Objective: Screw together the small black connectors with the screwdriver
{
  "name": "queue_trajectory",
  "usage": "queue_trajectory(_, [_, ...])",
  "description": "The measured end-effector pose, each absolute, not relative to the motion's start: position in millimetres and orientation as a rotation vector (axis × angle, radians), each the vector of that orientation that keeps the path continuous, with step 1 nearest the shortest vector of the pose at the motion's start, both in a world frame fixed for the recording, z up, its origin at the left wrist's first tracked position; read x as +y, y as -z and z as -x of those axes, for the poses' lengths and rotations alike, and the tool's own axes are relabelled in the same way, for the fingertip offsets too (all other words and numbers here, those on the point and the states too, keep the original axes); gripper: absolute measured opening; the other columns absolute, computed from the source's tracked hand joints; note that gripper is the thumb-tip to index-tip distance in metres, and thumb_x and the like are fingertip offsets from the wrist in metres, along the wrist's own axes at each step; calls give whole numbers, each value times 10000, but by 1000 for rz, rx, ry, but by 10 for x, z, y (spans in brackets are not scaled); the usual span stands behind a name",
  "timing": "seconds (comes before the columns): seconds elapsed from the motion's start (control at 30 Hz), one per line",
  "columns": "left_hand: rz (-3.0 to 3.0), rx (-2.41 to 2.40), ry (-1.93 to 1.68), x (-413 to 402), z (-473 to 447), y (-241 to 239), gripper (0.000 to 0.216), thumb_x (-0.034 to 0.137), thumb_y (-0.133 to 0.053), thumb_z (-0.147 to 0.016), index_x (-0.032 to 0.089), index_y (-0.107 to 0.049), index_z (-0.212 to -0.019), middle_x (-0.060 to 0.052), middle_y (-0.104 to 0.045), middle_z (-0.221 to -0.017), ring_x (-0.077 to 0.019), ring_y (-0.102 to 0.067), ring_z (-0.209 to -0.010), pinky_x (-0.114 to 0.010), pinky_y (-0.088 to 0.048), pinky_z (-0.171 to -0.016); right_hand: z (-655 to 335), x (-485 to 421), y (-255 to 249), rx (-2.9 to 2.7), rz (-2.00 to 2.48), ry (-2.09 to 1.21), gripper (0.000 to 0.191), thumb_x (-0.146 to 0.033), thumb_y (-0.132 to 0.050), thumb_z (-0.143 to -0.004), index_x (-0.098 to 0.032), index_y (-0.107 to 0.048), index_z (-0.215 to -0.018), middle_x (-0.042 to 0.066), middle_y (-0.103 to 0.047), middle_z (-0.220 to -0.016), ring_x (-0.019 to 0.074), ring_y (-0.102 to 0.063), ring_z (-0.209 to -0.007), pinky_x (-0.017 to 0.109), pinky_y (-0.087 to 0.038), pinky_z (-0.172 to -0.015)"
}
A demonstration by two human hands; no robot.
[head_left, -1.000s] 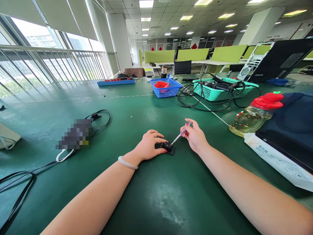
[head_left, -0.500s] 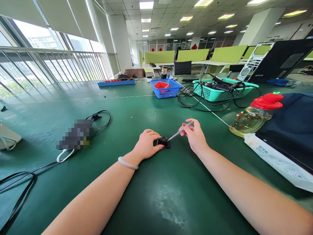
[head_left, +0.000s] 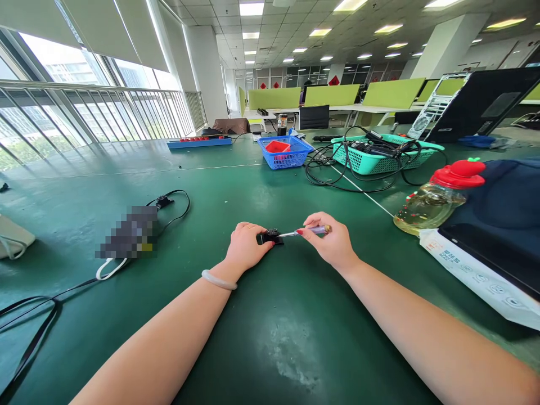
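Observation:
On the green tabletop, my left hand (head_left: 248, 246) has its thumb and fingers closed around a small black part (head_left: 272, 236) with a raised knob-like top and a flat base. What exactly the part is, I cannot make out. My right hand (head_left: 331, 243) grips a screwdriver (head_left: 314, 230) by its clear handle. The shaft lies nearly level and points left, its tip at the right side of the black part. My fingers cover some of the handle and the left end of the part.
A blurred dark device (head_left: 130, 232) with cords lies at left. Farther back stand a blue basket (head_left: 283, 157) and a teal basket (head_left: 371, 162) with black cables trailing out. At right are a red-lidded bottle (head_left: 434, 202), a white box (head_left: 476, 275) and a dark blue cloth item (head_left: 506, 194).
The left hand and the black part have shifted slightly left and away from me. The screwdriver has swung from slanted to nearly level, its handle end lower, and the right hand has turned with it.

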State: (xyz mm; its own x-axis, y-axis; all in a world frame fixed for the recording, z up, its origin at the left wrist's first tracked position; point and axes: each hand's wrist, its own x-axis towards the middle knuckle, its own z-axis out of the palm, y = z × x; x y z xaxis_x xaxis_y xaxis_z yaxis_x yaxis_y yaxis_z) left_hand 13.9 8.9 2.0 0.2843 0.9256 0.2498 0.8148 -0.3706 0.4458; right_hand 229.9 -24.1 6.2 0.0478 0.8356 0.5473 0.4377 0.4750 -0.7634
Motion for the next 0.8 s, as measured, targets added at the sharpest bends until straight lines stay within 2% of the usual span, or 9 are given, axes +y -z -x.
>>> queue_trajectory(0.17, [-2297,1628,-678,86,-140,-31,325,395,-703,-768,204,-731,-1028,-64,-731,-1086,-301,-514,-1182,-454,-439,-1019,-2256,-331,-113,-1913,954,-386,361,-447,-498,-943,-201,-677,-748,11,-625,-641,115,-511,-545,250,-405,-558])
queue_trajectory(0.37, [-2284,1632,-685,85,-144,-34,307,384,-704,-764,223,-735,-1023,-55,-729,-1092,-296,-517,-1188,-451,-430,-1032,-2233,-357,-96,-1995,870,-277,348,-398,-495,-955,-203,-718,-771,5,-611,-599,114,-519,-551,247,-416,-577])
queue_trajectory(0.8, [-2302,1590,-695,99,-144,-13,286,369,-712,-759,226,-736,-1005,-47,-730,-1083,-284,-523,-1173,-435,-430,-1036,-2182,-353,-74,-2061,822,-152,289,-322,-515,-954,-199,-703,-773,-2,-592,-595,107,-495,-552,242,-398,-568])
